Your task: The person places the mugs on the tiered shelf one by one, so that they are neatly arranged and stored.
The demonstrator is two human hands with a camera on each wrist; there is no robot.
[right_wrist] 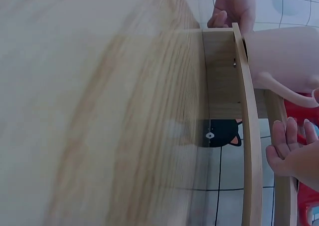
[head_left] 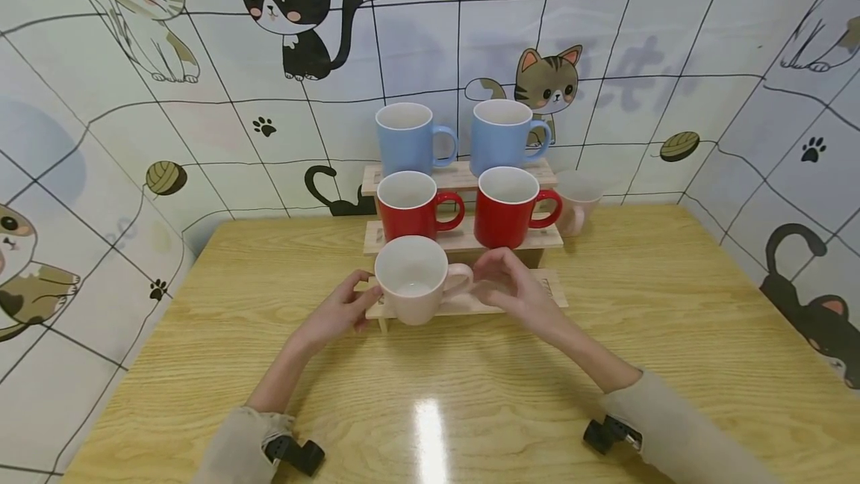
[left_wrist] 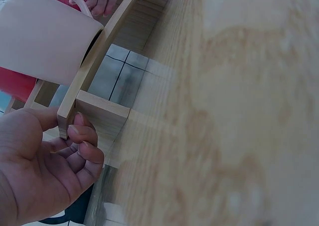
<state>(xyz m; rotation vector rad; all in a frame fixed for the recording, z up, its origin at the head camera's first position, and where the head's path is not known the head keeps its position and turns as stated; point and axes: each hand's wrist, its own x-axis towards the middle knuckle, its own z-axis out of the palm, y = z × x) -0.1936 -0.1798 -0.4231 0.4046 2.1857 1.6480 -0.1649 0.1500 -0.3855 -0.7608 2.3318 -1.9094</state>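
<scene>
A three-step wooden stand [head_left: 554, 290] holds mugs in rows. On its lowest step, toward the left, a pale pink mug [head_left: 411, 305] stands upright with its handle to the right. My left hand [head_left: 336, 311] grips the left end of that step; in the left wrist view the thumb and fingers [left_wrist: 82, 135] lie around the board's end. My right hand [head_left: 517, 293] hovers over the right part of the same step, beside the mug's handle, its fingers loosely bent and holding nothing. Two red mugs [head_left: 406, 221] stand on the middle step.
Two light blue mugs [head_left: 405, 144] stand on the top step. Behind the stand at the right is another pale pink mug [head_left: 583, 196], partly hidden. The stand sits on a wooden table [head_left: 282, 245], backed by a wall covering [head_left: 430, 43] with cartoon cats.
</scene>
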